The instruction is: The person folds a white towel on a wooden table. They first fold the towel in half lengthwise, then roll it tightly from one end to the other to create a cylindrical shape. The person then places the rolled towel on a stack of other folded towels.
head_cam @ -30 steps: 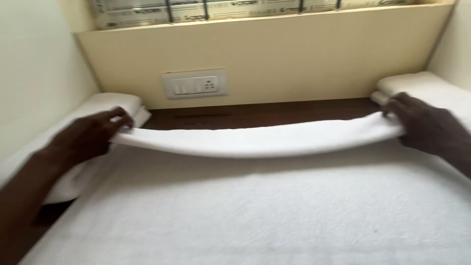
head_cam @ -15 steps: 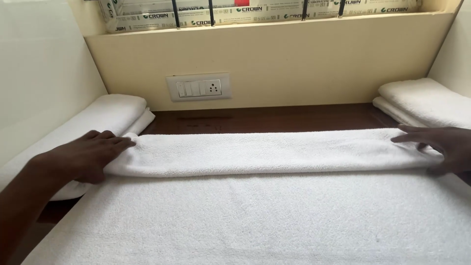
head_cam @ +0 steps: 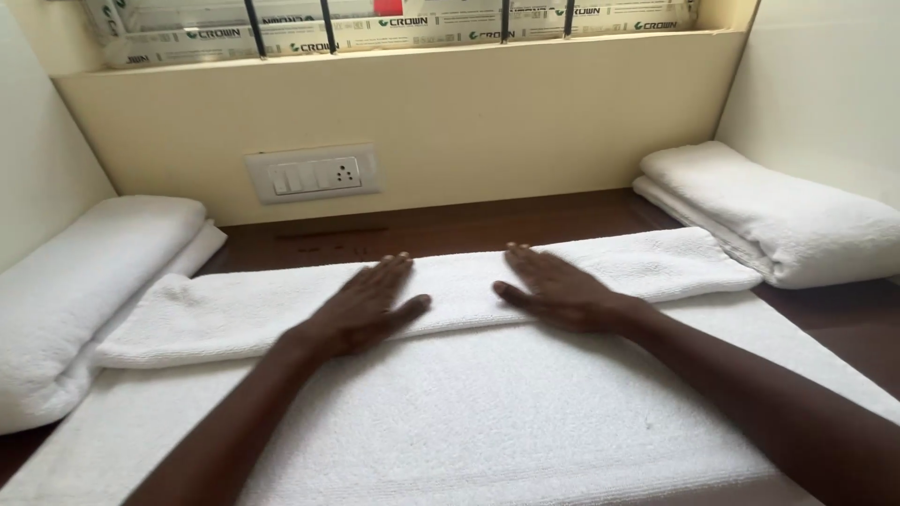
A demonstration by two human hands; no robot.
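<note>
Pressing flat now: both hands have come in from the far ends of the folded band to its middle. A second ago the left hand (head_cam: 361, 305) and right hand (head_cam: 562, 290) pinched the towel's (head_cam: 450, 412) far edge at opposite ends and carried it over; half a second ago they were laying it down. Now the fold lies settled and both palms rest on it, side by side, thumbs toward each other, fingers spread. Neither hand grasps anything; both are flat and released, just touching the cloth. Judging from that, the fold itself looks done and the hands are smoothing it.

Towel: white, terry, thick, spread wide on the dark wooden counter (head_cam: 450, 225). Its folded band runs crosswise, between the hands and the wall switch plate (head_cam: 314, 173). Band's left end slightly rumpled, right end neater. Left of the towel, touching it, a folded white stack (head_cam: 84, 281); right of it, another stack (head_cam: 778, 211), near the band's end.
</note>
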